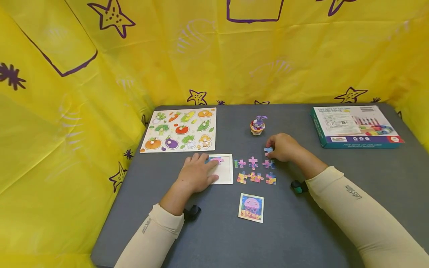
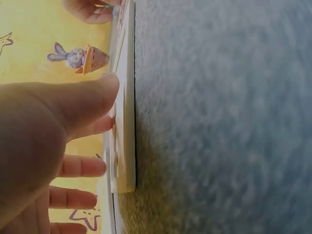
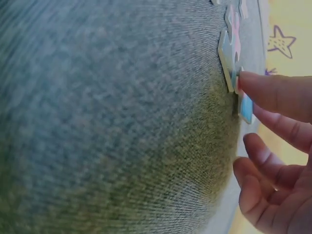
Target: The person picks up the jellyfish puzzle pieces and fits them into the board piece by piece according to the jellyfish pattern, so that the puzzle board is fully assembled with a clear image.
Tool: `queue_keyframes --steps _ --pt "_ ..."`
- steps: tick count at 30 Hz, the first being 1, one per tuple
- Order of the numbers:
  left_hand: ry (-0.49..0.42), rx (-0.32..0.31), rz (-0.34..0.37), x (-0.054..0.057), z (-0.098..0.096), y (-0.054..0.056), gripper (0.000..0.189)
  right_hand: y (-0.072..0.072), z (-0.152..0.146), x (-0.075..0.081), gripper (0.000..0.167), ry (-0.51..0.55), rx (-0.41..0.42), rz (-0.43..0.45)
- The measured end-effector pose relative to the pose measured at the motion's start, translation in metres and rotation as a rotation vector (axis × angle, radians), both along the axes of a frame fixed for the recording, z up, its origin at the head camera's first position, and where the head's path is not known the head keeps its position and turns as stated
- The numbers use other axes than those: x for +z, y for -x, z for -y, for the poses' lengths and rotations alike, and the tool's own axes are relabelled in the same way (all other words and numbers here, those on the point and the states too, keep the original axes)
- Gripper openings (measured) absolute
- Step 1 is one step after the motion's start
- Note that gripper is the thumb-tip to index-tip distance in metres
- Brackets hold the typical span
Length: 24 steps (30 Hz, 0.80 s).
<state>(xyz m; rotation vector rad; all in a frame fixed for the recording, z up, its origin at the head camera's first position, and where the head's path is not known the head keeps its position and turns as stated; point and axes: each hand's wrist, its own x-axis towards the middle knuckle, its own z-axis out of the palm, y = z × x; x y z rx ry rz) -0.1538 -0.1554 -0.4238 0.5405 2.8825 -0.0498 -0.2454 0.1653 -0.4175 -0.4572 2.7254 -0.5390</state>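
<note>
My left hand (image 1: pixel 195 173) lies over the left side of a white puzzle tray (image 1: pixel 226 175), its fingers extended and the thumb on the tray. Pink and blue puzzle pieces (image 1: pixel 219 159) show inside the top of the tray, partly covered by that hand. To the right of the tray, my right hand (image 1: pixel 285 148) pinches a blue jigsaw piece (image 1: pixel 267 150) between thumb and finger. In the right wrist view this jigsaw piece (image 3: pixel 246 108) is under the thumb, close to other pieces. Several loose jigsaw pieces (image 1: pixel 253 163) lie in rows between tray and right hand.
A jellyfish picture card (image 1: pixel 251 207) lies nearest me. Behind the tray is a vegetable puzzle board (image 1: pixel 157 128). A purple rabbit figurine (image 1: pixel 257 125) stands at the back middle, and a flat teal game box (image 1: pixel 358 126) lies at the back right. Yellow cloth (image 1: pixel 214 56) hangs behind the table.
</note>
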Motion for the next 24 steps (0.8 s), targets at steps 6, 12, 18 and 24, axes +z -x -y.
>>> queue_keyframes --steps 6,12,18,24 --pt "-0.07 -0.045 0.002 -0.002 -0.002 -0.001 0.061 0.004 0.006 0.003 0.017 0.047 -0.048 0.001" --pt "-0.073 -0.077 0.022 -0.002 -0.001 0.0 0.063 0.004 0.026 0.01 0.015 0.138 -0.032 -0.014" --pt "-0.072 -0.086 0.017 -0.001 -0.001 0.0 0.059 -0.003 0.064 0.011 0.018 0.257 -0.007 0.066" --pt "-0.051 -0.09 0.018 -0.001 -0.002 0.001 0.058 -0.008 0.102 0.001 0.015 0.297 0.033 0.144"
